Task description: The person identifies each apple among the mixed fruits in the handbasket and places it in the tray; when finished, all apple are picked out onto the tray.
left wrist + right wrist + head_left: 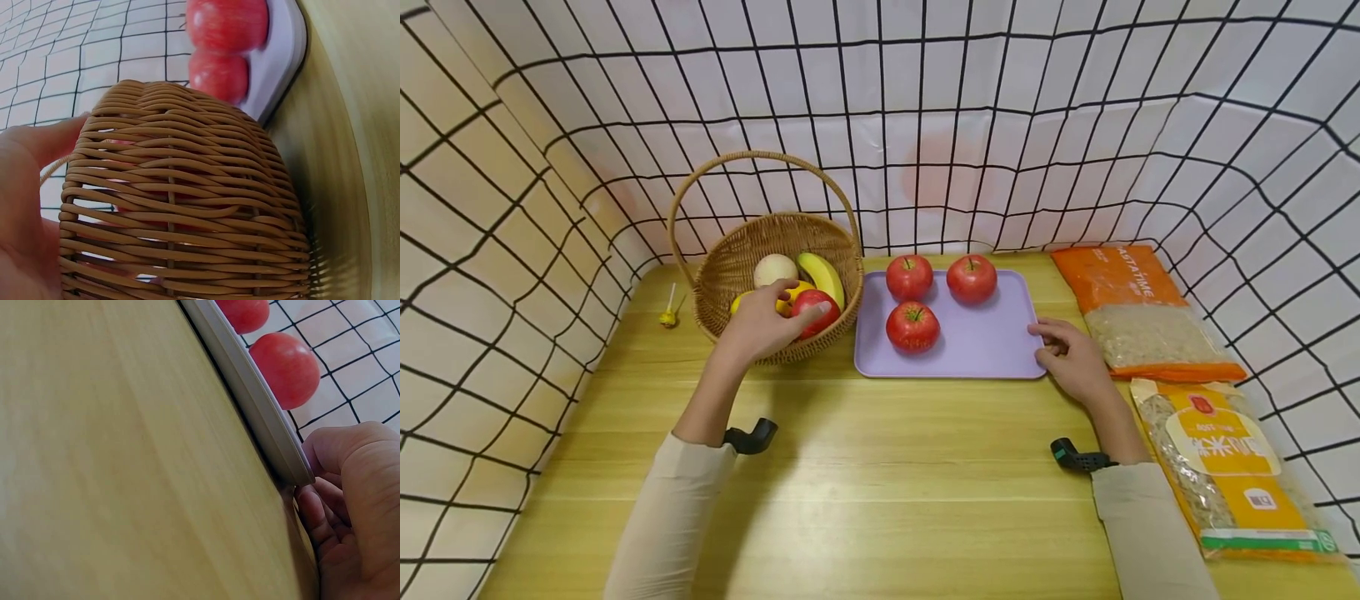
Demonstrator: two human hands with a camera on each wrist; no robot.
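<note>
In the wicker basket (718,287), my left hand (763,321) holds a red apple (812,312) near the front rim, thumb across it and fingers on its far side. Around the apple lie a banana (822,279), a pale round fruit (775,269) and a partly covered yellow fruit (800,290). The basket's weave hides most of the apple in the left wrist view. My right hand (1075,360) pinches the right edge of a lilac tray (985,346), thumb on the rim and fingers below it. Three red apples (913,327) sit on the tray's left and back part.
An orange bag (1142,308) and a yellow bag (1232,458) of dry goods lie at the right. Left of the basket is a yellow lollipop (667,317). The basket's tall handle (760,155) arches above it. A black-gridded white sheet (955,125) encloses the wooden table (880,467).
</note>
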